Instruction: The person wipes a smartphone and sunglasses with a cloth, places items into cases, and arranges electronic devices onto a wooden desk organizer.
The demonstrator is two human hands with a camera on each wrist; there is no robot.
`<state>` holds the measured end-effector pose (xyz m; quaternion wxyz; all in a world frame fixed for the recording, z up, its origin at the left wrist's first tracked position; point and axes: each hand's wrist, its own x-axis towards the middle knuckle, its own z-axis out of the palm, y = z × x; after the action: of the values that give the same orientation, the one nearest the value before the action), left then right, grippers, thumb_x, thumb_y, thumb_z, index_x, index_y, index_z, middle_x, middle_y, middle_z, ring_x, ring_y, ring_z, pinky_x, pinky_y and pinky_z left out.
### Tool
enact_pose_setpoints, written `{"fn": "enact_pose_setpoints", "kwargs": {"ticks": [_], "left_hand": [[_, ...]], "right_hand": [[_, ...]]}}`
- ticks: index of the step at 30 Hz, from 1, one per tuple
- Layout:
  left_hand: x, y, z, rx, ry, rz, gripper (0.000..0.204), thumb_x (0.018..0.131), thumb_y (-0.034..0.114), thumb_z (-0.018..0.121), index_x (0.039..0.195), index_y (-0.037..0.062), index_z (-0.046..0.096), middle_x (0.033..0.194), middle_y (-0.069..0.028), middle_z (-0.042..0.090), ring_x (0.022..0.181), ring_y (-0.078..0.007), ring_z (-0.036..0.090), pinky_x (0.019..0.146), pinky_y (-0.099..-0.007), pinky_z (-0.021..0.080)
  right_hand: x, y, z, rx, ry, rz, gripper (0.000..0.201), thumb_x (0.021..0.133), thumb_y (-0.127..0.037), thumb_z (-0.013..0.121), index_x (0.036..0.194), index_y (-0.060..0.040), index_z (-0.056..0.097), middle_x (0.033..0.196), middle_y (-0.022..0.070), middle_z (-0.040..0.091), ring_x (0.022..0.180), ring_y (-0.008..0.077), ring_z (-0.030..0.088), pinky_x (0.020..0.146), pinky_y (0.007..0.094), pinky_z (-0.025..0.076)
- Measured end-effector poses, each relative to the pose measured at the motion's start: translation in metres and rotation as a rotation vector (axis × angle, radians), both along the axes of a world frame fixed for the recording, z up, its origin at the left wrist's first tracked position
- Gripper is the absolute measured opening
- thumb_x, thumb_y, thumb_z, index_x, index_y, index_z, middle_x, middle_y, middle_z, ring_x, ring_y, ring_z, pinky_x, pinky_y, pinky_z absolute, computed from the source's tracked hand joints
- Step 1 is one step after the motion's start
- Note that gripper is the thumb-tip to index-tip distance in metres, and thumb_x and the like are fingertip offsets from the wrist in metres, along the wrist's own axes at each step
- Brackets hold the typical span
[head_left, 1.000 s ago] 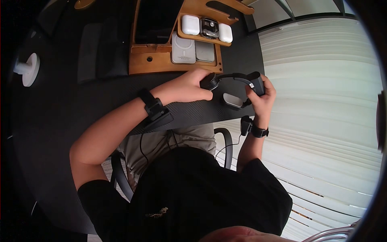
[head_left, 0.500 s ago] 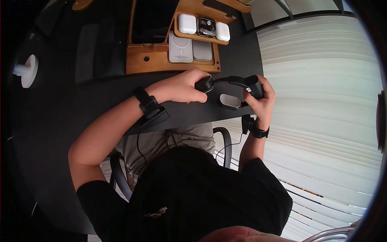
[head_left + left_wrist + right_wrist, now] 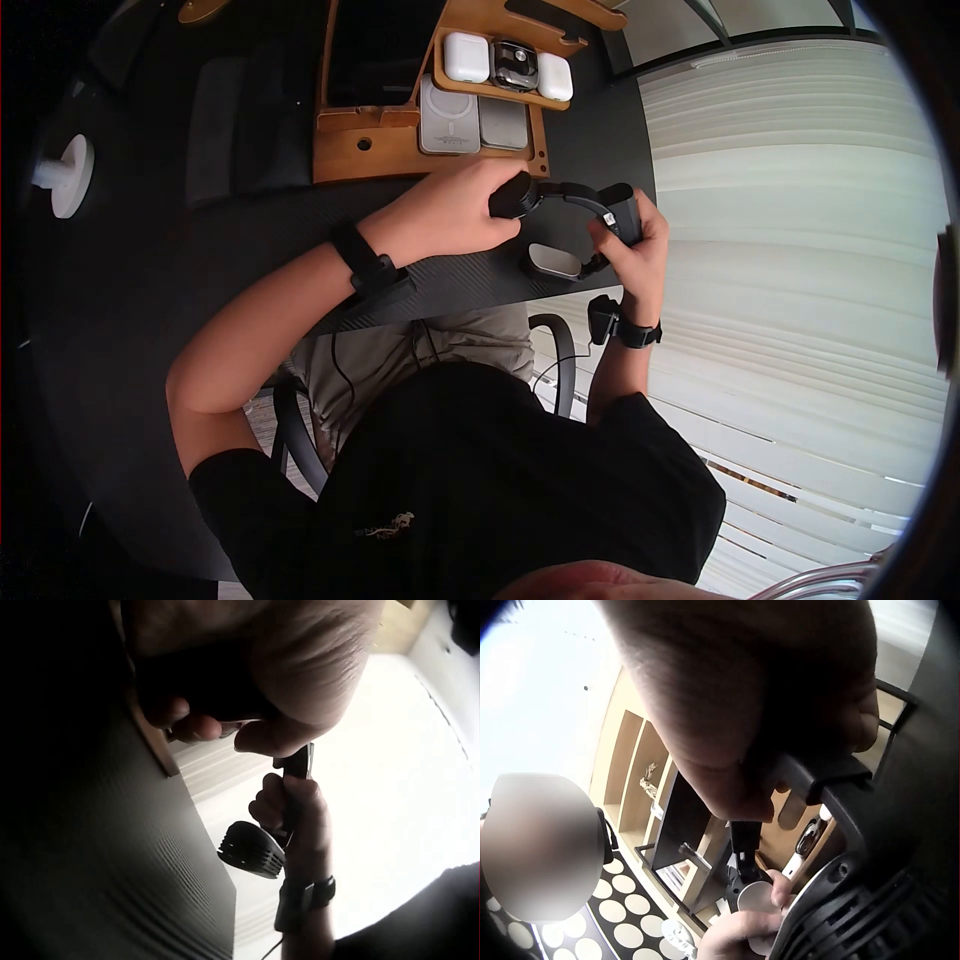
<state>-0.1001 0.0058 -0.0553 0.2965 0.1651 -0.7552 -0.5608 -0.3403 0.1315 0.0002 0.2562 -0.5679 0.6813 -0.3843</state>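
Note:
Both hands hold a black neck massager [image 3: 578,191] with a curved band, above the desk's front edge. The left hand [image 3: 455,208] grips one rounded end pad [image 3: 513,196]. Around the thick middle block [image 3: 622,212] curl the fingers of the right hand [image 3: 645,258], its thumb on the near side. The other end pad [image 3: 555,261] hangs free between the hands, its pale oval face turned up. That free pad shows a ridged black back [image 3: 251,851] in the left wrist view. Close to the right wrist camera, the slatted back [image 3: 877,919] fills the lower corner.
A wooden stand [image 3: 375,150] at the back of the black desk [image 3: 270,240] bears a dark screen, two white cases [image 3: 466,57], a watch [image 3: 515,65] and a white magnetic power bank [image 3: 448,115]. At far left stands a white round object [image 3: 72,178]. Blinds [image 3: 790,220] hang at right.
Over the last half second the massager has tilted, and its free pad has swung left. The left hand has turned slightly over its end pad; the right hand has shifted a little left.

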Motion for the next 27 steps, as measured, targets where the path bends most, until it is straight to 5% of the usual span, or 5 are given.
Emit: {"fn": "enact_pose_setpoints", "kwargs": {"ticks": [4, 17, 22, 23, 27], "left_hand": [[0.007, -0.004, 0.026, -0.185, -0.119, 0.055, 0.025, 0.077, 0.006, 0.073, 0.093, -0.0028, 0.056, 0.079, -0.0204, 0.064, 0.071, -0.0383, 0.064, 0.065, -0.0422, 0.049], [0.028, -0.022, 0.071, -0.613, -0.016, 0.311, 0.033, 0.073, 0.005, 0.075, 0.101, 0.0011, 0.058, 0.078, -0.0182, 0.065, 0.072, -0.0397, 0.066, 0.064, -0.0424, 0.05], [0.051, -0.037, 0.139, -0.291, -0.108, 0.219, 0.027, 0.075, 0.004, 0.069, 0.099, 0.0003, 0.057, 0.066, -0.015, 0.053, 0.057, -0.0266, 0.055, 0.059, -0.0335, 0.044], [0.056, -0.049, 0.146, -0.329, -0.146, 0.197, 0.027, 0.076, 0.005, 0.068, 0.1, 0.0005, 0.057, 0.067, -0.0106, 0.052, 0.059, -0.0173, 0.05, 0.06, -0.0299, 0.043], [0.064, -0.073, 0.192, -0.406, -0.223, 0.302, 0.028, 0.077, 0.006, 0.072, 0.101, -0.0007, 0.058, 0.071, -0.003, 0.051, 0.069, -0.008, 0.047, 0.063, -0.0253, 0.042]], "right_hand": [[0.002, 0.001, 0.003, -0.033, -0.029, -0.04, 0.025, 0.074, -0.006, 0.076, 0.097, -0.0032, 0.067, 0.081, -0.0044, 0.061, 0.074, 0.0049, 0.053, 0.067, 0.0218, 0.045], [0.019, -0.05, 0.063, -0.316, 0.151, 0.138, 0.03, 0.071, -0.008, 0.082, 0.096, -0.0012, 0.068, 0.083, 0.0004, 0.066, 0.075, 0.0083, 0.061, 0.067, 0.0237, 0.049], [0.017, -0.119, 0.109, -0.624, 0.31, 0.374, 0.034, 0.065, -0.003, 0.076, 0.097, 0.0005, 0.066, 0.081, 0.009, 0.067, 0.071, 0.0197, 0.065, 0.068, 0.0281, 0.051], [0.022, -0.13, 0.113, -0.678, 0.294, 0.359, 0.033, 0.063, 0.0, 0.074, 0.095, -0.0005, 0.066, 0.077, 0.0062, 0.061, 0.07, 0.0152, 0.059, 0.065, 0.0253, 0.047], [0.033, -0.165, 0.128, -0.772, 0.221, 0.342, 0.026, 0.068, 0.001, 0.074, 0.092, -0.0006, 0.065, 0.077, 0.0043, 0.063, 0.067, 0.0105, 0.06, 0.063, 0.0252, 0.048]]}}
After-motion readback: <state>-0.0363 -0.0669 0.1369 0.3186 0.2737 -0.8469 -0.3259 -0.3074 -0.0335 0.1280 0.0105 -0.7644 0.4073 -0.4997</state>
